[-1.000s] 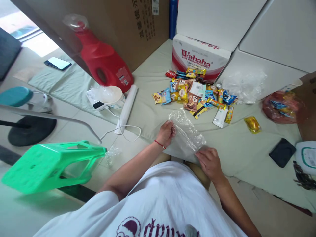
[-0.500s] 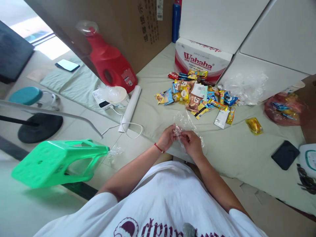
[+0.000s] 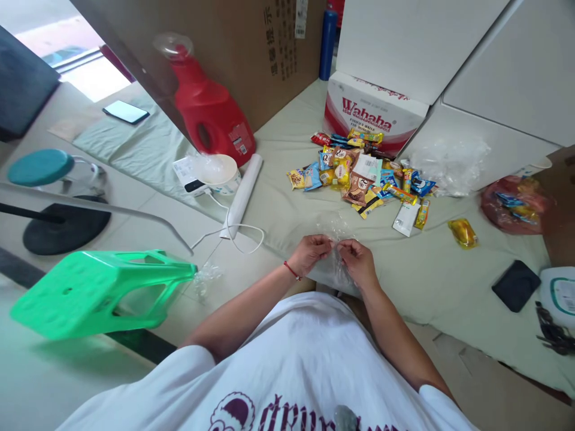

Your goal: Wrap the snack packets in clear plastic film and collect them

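My left hand (image 3: pixel 311 251) and my right hand (image 3: pixel 358 260) are close together in front of my chest. Both pinch the top edge of a clear plastic bag (image 3: pixel 335 230), which hangs crumpled between and below them. A red string is tied around my left wrist. Beyond the hands, a heap of small snack packets (image 3: pixel 359 173) lies on the pale green mat (image 3: pixel 426 275).
A red jug (image 3: pixel 211 111), a white bowl (image 3: pixel 218 170), a white roll (image 3: pixel 242 191) and a cable lie to the left. A green plastic stool (image 3: pixel 99 290) lies tipped on the floor. A Wahaha box (image 3: pixel 375 111), crumpled plastic (image 3: pixel 449 161), a red bag (image 3: pixel 514 203), a yellow packet (image 3: pixel 462 232) and a black case (image 3: pixel 516 285) sit right.
My right hand rose from the bag's lower corner to meet the left hand at its top edge. The spread-out bag is now bunched between both hands.
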The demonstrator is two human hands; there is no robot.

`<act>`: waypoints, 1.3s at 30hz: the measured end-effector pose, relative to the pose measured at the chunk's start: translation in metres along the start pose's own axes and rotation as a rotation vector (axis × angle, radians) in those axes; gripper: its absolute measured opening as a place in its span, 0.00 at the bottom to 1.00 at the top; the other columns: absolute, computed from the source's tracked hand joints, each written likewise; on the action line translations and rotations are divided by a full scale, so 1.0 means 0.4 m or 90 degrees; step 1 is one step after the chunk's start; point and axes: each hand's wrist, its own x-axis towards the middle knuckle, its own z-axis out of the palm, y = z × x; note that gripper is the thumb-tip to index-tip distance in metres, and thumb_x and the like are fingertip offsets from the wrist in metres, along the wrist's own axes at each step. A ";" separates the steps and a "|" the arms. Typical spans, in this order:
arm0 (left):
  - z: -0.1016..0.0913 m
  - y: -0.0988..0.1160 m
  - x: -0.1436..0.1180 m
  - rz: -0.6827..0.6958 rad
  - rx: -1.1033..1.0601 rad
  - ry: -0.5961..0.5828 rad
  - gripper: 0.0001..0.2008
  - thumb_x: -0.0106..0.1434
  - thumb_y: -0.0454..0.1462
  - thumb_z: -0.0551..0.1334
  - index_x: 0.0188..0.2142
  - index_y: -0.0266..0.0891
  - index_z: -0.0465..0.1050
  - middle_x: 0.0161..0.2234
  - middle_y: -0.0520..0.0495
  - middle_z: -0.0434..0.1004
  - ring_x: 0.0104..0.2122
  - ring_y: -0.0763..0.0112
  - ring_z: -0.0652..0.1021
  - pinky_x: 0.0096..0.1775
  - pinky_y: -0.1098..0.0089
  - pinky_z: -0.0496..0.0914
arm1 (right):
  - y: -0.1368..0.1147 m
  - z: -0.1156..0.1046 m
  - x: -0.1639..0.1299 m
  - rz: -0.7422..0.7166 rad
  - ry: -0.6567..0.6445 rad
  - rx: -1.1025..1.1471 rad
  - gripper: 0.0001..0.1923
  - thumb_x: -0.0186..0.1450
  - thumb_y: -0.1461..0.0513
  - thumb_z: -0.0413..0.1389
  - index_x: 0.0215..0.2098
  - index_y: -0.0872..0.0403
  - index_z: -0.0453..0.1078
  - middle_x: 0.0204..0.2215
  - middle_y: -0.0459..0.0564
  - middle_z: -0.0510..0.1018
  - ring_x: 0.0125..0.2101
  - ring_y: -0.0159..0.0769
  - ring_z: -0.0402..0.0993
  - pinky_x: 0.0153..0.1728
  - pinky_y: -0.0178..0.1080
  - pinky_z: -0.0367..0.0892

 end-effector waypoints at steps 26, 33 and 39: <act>0.053 0.019 -0.051 0.005 0.078 -0.029 0.24 0.47 0.51 0.78 0.31 0.36 0.76 0.28 0.52 0.73 0.29 0.74 0.71 0.31 0.74 0.65 | -0.053 -0.041 -0.068 -0.006 0.020 0.013 0.15 0.62 0.49 0.63 0.36 0.53 0.78 0.27 0.44 0.76 0.27 0.31 0.65 0.30 0.34 0.61; 0.022 0.025 -0.040 0.022 -0.057 0.018 0.19 0.50 0.45 0.78 0.28 0.36 0.73 0.29 0.51 0.74 0.29 0.76 0.74 0.34 0.73 0.70 | -0.074 -0.090 -0.069 -0.012 0.113 0.104 0.17 0.59 0.48 0.66 0.34 0.52 0.75 0.28 0.45 0.74 0.27 0.30 0.66 0.29 0.33 0.65; -0.036 0.043 -0.029 -0.033 -0.177 0.063 0.16 0.56 0.37 0.76 0.30 0.38 0.69 0.35 0.49 0.79 0.35 0.69 0.82 0.42 0.62 0.79 | -0.042 -0.246 -0.082 0.076 0.161 0.218 0.19 0.52 0.50 0.73 0.32 0.51 0.75 0.28 0.44 0.72 0.26 0.28 0.65 0.26 0.31 0.66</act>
